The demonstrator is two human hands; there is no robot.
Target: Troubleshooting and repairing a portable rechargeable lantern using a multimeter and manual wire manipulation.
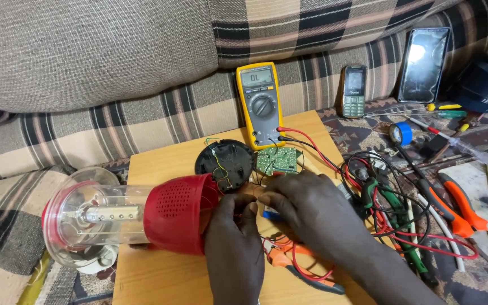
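Because the red plastic lantern with its clear cylindrical lamp housing (136, 217) lies on its side across the light wooden bench (159, 271), its open base end faces the two hands, which meet just right of the red perforated body. The left hand (234, 248) rests against that red end, its fingers (244, 208) curled narrow and pinched toward the right hand; what they pinch is too small and too hidden to identify. The right hand (312, 206) comes in from the right, its fingers (269, 199) bent down onto the same spot, touching the left fingertips. A small blue part shows just under the right hand, and it cannot be told whether the hand holds it.

The removed round black base cover (225, 164) lies inner face up just behind the hands, joined by thin wires to the small green circuit board (279, 160) beside it, so both stay within lead length of the lantern. The yellow digital multimeter (260, 104) leans against the striped cushion at the far bench edge, display toward the person, its red and black test leads (317, 152) running to the right of the hands. Orange-handled pliers (300, 268) lie on the bench, partly under the right forearm. Further tools and cables (425, 209) lie on the patterned mat to the right, with two phones (423, 63) propped behind them.
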